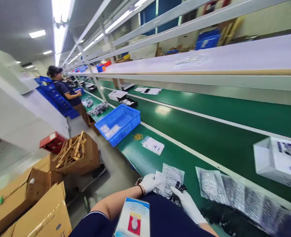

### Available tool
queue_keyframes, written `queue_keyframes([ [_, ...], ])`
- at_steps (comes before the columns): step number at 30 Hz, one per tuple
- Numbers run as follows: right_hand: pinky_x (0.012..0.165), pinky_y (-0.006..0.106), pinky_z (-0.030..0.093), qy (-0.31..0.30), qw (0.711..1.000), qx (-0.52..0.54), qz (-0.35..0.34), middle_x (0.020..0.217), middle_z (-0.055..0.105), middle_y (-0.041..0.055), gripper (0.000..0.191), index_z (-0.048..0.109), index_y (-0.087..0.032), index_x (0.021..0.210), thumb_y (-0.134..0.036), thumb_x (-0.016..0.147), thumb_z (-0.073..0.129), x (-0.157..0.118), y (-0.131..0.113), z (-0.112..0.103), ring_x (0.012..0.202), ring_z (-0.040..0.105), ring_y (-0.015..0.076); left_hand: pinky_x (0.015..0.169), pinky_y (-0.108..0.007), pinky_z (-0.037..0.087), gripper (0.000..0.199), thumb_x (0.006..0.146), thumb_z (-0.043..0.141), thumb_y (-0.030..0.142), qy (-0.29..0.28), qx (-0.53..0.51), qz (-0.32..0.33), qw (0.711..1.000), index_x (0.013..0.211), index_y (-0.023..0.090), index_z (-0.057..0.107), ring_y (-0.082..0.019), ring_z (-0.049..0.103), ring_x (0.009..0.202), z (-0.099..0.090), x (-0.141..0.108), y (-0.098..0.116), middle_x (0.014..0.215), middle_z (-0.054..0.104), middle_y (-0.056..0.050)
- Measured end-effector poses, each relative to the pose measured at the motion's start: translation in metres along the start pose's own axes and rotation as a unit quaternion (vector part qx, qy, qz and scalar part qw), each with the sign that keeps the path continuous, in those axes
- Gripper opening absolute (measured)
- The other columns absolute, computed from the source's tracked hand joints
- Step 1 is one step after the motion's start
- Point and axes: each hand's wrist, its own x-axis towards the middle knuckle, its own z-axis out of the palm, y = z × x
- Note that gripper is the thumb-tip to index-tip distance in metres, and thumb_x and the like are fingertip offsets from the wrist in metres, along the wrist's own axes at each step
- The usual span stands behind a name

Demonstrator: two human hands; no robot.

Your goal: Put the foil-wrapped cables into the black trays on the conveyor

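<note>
White-gloved left hand [149,182] pinches edge of silvery bubble-foil pouch [171,179] lying on green conveyor table [209,138] at near edge. White-gloved right hand [187,202] closed around small black parts [177,191], touching pouch. Blue plastic bin [119,123] well apart.

Before us, our gloved hands sit on the silvery foil bag [170,179] atop the green conveyor table [209,138]; blue plastic crate [118,123] lies beyond-left; white open box [277,163] right.

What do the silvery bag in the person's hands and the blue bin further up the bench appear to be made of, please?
The bag looks like metallised plastic film: silvery-grey, crinkled, thin. The bin looks like rigid moulded plastic: uniform bright blue, stiff straight walls, faint sheen. Both hands, left and right, wear white gloves, seemingly thin fabric.
</note>
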Motion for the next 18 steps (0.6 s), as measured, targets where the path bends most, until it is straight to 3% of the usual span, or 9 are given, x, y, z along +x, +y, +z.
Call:
queue_keyframes([
  [2,0.105,0.044,0.046,-0.022,0.999,0.038,-0.004,0.109,0.071,0.0188,0.069,0.071,-0.011,0.100,-0.059,0.051,0.072,-0.005,-0.002,0.002,0.118,0.060,0.0405,0.087,-0.028,0.050,0.038,0.086,0.057,0.023,0.001,0.009,0.014,1.000,0.122,0.012,0.061,-0.022,0.063,0.101,-0.009,0.014,0.004,0.111,0.068,-0.009],
  [4,0.110,0.044,0.041,-0.028,0.999,0.035,-0.030,0.118,0.068,0.0193,0.066,0.072,-0.011,0.100,-0.057,0.052,0.074,-0.009,-0.002,0.001,0.124,0.055,0.0401,0.085,-0.027,0.050,0.047,0.082,0.061,0.020,-0.004,0.020,0.024,0.999,0.128,0.011,0.058,-0.020,0.063,0.098,-0.018,0.028,0.011,0.109,0.069,-0.009],
  [8,0.115,0.042,0.034,-0.017,0.997,0.019,-0.076,0.127,0.063,0.0189,0.062,0.072,-0.011,0.101,-0.057,0.058,0.075,-0.010,-0.002,-0.002,0.130,0.051,0.0372,0.079,-0.026,0.051,0.037,0.075,0.066,0.017,-0.036,0.049,0.044,0.997,0.112,0.010,0.067,-0.019,0.064,0.089,-0.028,0.048,0.025,0.095,0.071,-0.006],
  [12,0.110,0.041,0.041,0.001,0.996,0.028,-0.083,0.126,0.064,0.0190,0.061,0.073,-0.012,0.098,-0.058,0.059,0.076,0.003,0.008,0.003,0.126,0.054,0.0366,0.080,-0.026,0.049,0.019,0.074,0.065,0.016,-0.065,0.097,0.082,0.990,0.092,0.013,0.070,-0.019,0.062,0.089,-0.033,0.053,0.031,0.091,0.070,-0.003],
  [18,0.107,0.042,0.044,0.068,0.993,0.058,-0.072,0.116,0.069,0.0170,0.059,0.072,-0.012,0.097,-0.056,0.058,0.074,0.005,0.012,0.013,0.123,0.057,0.0366,0.084,-0.029,0.047,0.026,0.076,0.062,0.018,-0.125,0.149,0.111,0.975,0.100,0.013,0.067,-0.020,0.060,0.087,-0.045,0.063,0.043,0.091,0.068,-0.005],
])
